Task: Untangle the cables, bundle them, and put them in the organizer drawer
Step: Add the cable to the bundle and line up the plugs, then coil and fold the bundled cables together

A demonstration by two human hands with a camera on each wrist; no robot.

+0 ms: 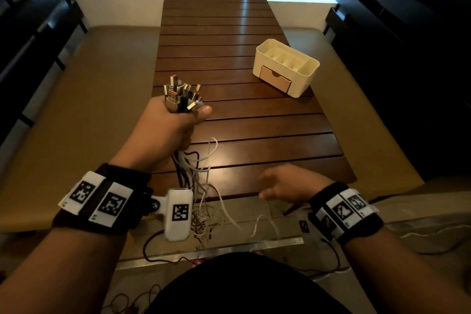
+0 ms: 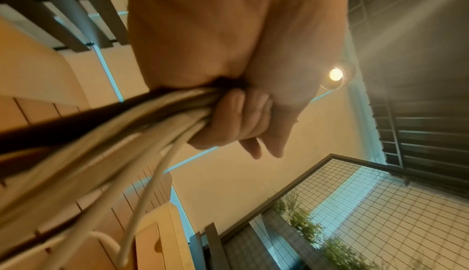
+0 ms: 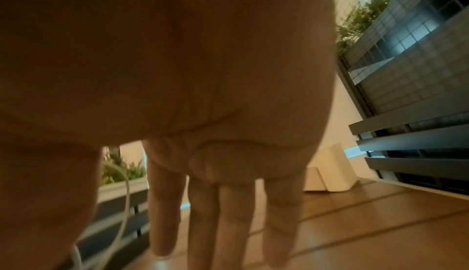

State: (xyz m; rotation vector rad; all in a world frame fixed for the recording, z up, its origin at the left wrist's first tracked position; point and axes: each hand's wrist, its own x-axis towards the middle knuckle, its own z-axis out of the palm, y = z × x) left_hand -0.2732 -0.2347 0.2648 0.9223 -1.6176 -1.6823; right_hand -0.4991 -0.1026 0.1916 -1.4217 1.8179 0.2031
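Cables [image 1: 196, 178] are clamped in the fist of the left hand [image 1: 168, 127] above the near left part of the table [image 1: 254, 120], with the plugs [image 1: 182, 94] standing up together and the thin, soft tails hanging loose over the near edge. The right hand [image 1: 288, 182] hovers to the right of the tails, fingers straight and apart, holding nothing. The cables look light and limp, so I think it is best to gather the tails just below the fist; the organizer [image 1: 285, 69] with its closed drawer [image 1: 276, 80] stands far right.

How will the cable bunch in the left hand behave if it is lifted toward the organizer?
Probably floppy: below the left hand the cables dangle in loose, crossing strands past the table edge. The trailing ends may snag or drag. The plug ends likely stay together, clustered above the fist.
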